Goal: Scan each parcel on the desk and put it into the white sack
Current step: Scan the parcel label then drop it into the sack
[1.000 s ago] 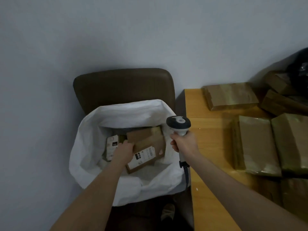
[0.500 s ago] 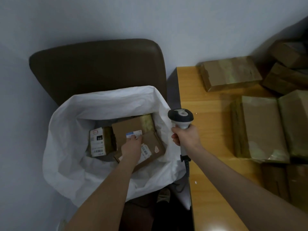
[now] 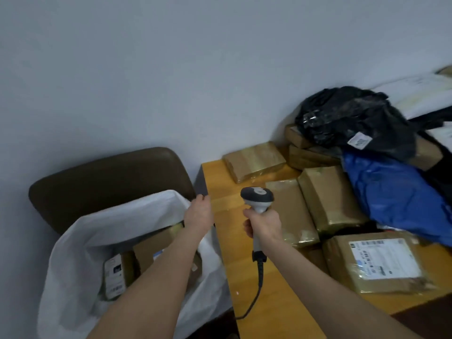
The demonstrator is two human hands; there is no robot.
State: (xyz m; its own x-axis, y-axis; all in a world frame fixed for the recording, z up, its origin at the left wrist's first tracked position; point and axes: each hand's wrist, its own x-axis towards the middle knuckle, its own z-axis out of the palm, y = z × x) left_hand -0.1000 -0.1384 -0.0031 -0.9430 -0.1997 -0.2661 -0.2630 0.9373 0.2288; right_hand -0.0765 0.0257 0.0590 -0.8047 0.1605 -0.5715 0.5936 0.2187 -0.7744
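Head view, white sack point(image 3: 73, 241) holding cardboard parcels point(image 3: 151, 245), left grip point(image 3: 199, 215) relaxed, empty, right grip point(image 3: 265, 223) holding scanner point(image 3: 256, 195)

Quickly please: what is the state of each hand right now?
Left hand: open, holds nothing.
Right hand: closed around the handle of the scanner.

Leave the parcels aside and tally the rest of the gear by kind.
Scanner: 1
Sack: 1
Chair: 1
Desk: 1
Total: 4
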